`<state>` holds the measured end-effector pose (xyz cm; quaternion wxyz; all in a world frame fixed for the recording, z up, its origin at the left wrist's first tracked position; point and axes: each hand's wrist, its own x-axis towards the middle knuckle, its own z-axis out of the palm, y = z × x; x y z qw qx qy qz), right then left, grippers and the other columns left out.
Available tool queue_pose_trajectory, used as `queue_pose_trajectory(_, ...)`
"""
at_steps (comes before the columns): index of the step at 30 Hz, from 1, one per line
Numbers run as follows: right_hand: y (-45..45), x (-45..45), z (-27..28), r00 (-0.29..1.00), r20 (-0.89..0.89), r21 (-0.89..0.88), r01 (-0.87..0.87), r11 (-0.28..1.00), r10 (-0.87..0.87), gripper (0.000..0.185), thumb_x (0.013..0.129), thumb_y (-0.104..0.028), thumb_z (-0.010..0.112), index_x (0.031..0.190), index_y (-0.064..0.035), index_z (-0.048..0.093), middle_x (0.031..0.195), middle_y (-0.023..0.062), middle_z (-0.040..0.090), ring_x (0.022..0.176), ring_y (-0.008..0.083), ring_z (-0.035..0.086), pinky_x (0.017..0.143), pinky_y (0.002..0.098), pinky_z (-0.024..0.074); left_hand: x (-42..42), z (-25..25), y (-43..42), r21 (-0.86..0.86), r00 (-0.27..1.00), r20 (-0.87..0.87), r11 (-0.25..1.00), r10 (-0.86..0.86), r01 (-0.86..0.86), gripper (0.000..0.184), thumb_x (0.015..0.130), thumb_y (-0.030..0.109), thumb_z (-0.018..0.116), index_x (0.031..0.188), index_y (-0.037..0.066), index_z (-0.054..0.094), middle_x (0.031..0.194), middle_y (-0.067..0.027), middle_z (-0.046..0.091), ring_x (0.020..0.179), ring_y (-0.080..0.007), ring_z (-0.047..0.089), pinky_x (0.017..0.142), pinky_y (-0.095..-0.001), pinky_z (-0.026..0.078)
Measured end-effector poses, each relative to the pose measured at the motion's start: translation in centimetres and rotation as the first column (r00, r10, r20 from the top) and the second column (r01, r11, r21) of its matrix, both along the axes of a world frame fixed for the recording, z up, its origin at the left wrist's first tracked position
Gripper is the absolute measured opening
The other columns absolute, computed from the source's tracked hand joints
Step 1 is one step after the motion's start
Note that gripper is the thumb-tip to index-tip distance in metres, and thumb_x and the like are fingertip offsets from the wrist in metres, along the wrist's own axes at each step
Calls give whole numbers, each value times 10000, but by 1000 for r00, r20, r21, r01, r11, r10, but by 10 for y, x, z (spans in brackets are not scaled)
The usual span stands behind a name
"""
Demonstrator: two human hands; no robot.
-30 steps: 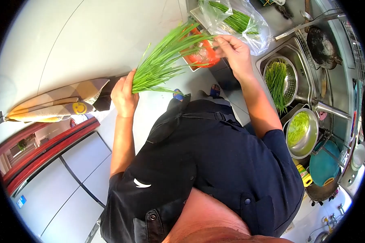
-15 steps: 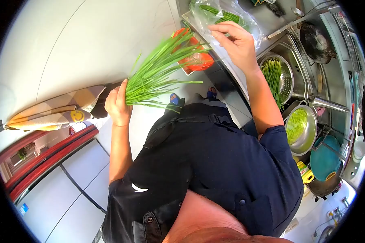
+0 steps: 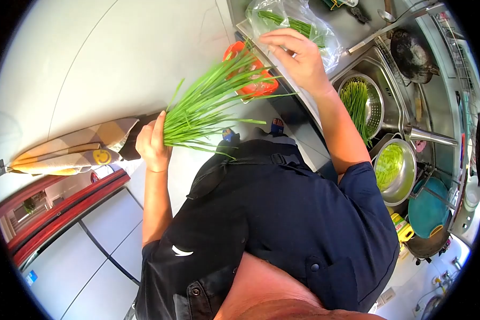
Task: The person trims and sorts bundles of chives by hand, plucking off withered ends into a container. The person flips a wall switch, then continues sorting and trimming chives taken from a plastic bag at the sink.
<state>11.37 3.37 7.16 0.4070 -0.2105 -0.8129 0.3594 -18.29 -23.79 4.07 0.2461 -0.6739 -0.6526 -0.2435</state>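
A bunch of long green stalks fans out to the right from my left hand, whose fingers are wrapped round its base. My right hand is raised beside the clear plastic bag, apart from the bunch. Its fingers are bent with gaps between them, and nothing shows in them. Behind the stalk tips lies a red bag-lined bin. More green stalks lie inside the plastic bag on the counter.
On the right, a sink holds a colander with green stalks. Below it are a metal bowl of pale green slices, a teal basin and a dark wok. A checked cloth is at the left.
My left hand has moved left and down with the bunch. My right hand has come away from the stalk tips, shifting left and up, and its fingers have parted.
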Motion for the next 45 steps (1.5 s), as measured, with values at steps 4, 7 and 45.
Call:
queue_pose_trajectory(4,3,11,5,999,-25,-42,18,999,-19,202,924,-8,686,1114,-26,754,1101,113,726,1014,195,680,809,284,530,-1,-1,-1,-10,1000,12,1000,4,-4,465,793,77,719,1256,80,685,869,-80,689,675,-233,632,604,-342,530)
queue_pose_trajectory(7,4,14,8,999,-50,41,16,999,-14,184,907,-33,694,1073,-35,773,1081,86,748,941,187,692,717,285,556,-2,0,0,-7,1000,8,1000,4,-4,462,799,73,723,1260,79,683,869,-83,691,670,-234,629,600,-341,527)
queue_pose_trajectory(45,-3,26,18,994,-21,75,104,992,-103,179,881,0,726,1053,-24,768,903,66,734,762,152,651,618,277,497,-7,-2,4,-39,1000,15,999,25,-24,474,805,36,725,1276,62,681,877,-101,689,687,-253,642,620,-358,537)
